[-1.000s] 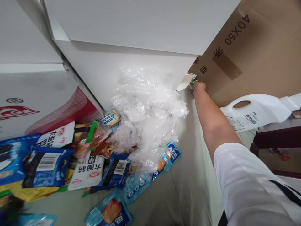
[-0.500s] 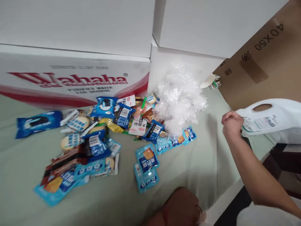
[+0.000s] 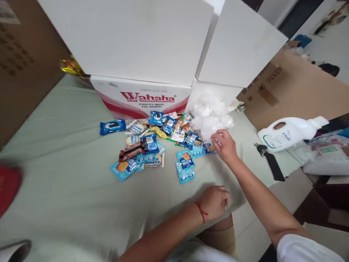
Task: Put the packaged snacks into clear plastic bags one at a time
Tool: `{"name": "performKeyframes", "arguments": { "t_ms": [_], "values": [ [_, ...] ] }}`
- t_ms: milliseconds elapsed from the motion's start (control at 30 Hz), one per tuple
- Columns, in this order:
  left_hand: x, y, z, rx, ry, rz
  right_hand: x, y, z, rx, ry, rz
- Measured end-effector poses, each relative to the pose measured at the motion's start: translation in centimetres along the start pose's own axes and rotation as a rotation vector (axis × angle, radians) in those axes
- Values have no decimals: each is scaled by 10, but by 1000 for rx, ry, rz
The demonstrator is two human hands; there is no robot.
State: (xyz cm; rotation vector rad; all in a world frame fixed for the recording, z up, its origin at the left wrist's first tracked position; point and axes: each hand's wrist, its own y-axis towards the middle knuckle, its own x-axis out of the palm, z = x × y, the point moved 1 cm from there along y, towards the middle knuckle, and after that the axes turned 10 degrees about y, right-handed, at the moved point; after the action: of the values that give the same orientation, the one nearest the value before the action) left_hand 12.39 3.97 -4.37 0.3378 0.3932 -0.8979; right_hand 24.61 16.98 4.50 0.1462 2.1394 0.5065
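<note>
My right hand (image 3: 225, 146) reaches to the right end of the snack pile, at the lower edge of a heap of clear plastic wrap (image 3: 208, 118). Its fingers are closed at a small light-blue fish tofu packet (image 3: 219, 142), mostly hidden under them. Beside it lies another fish tofu packet (image 3: 209, 148). My left hand (image 3: 216, 201), with a red string bracelet (image 3: 202, 212) at the wrist, rests on the cloth near the front edge. Its fingers are curled in and nothing shows in them. Two fish tofu packets (image 3: 185, 161) overlap ahead of it.
A mixed snack pile (image 3: 147, 142) spreads before a white Wahaha box (image 3: 147, 98). To the right lie a white detergent bottle (image 3: 289, 133) and keys with a black holder (image 3: 272, 163). A brown carton (image 3: 294, 87) stands behind them. Something red (image 3: 9, 185) is at far left.
My right hand has moved left from beside the detergent bottle to the fish tofu packet by the plastic wrap. The view has shifted and takes in more; my left hand stays curled near the front.
</note>
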Motion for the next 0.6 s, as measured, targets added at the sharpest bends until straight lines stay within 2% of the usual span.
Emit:
{"name": "performKeyframes", "arguments": {
  "t_ms": [67, 167, 267, 333, 367, 433, 533, 600],
  "values": [
    [-18, -23, 1, -15, -149, 116, -16, -5, -14, 117, 281, 121],
    [-51, -63, -9, -142, -382, 256, -24, -28, -31, 448, 802, 183],
    [-79, -95, -22, -353, -724, 382, -2, -60, -47, 740, 1101, 123],
    [-89, -107, -26, -399, -937, 444, 23, -82, -60, 821, 1139, 90],
    [-92, -110, -27, -389, -1008, 467, 34, -93, -68, 812, 1115, 78],
    [-95, -112, -27, -365, -1047, 501, 52, -112, -83, 695, 998, 15],
    [-94, -112, -30, -414, -923, 553, 60, -123, -92, 484, 791, -103],
    [-95, -111, -34, -448, -868, 595, 56, -113, -82, 450, 657, -26]
  ]
}}
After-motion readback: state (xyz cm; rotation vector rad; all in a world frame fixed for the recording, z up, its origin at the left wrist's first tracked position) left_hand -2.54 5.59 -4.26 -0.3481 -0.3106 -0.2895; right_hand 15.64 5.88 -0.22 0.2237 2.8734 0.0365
